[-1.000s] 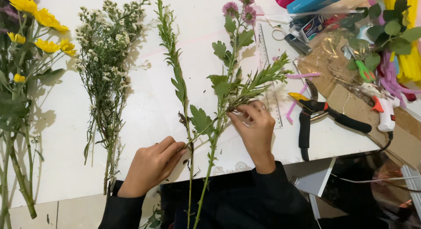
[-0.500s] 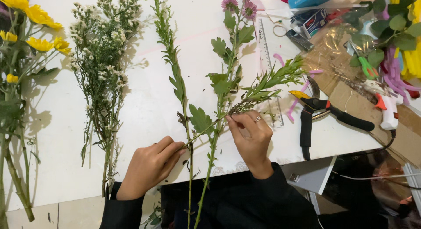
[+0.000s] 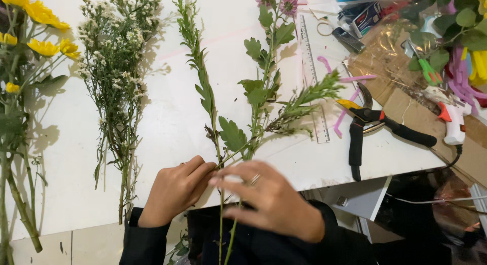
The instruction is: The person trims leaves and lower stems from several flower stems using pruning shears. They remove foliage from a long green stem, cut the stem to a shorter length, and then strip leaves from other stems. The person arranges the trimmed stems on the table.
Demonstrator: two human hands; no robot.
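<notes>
Fingers of the left hand pinch the green stems; right hand fingers close on them just beside, pruning shears well right.

Bystanders on the white tabletop
Left of the fingers: yellow flowers, white filler sprigs; right: black pruning shears, clear ruler, glue gun

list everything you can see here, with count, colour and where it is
yellow flowers: several, yellow with green stems, far left
white filler sprigs: one bunch, white and green, left of centre
green stems: three, one with two pink blooms, centre, under both hands
ruler: one, clear, right of the stems
pruning shears: one, black handles, right
glue gun: one, white and orange, far right
table: one, white
left hand: on the stems
right hand: on the stems, ring on one finger
</notes>
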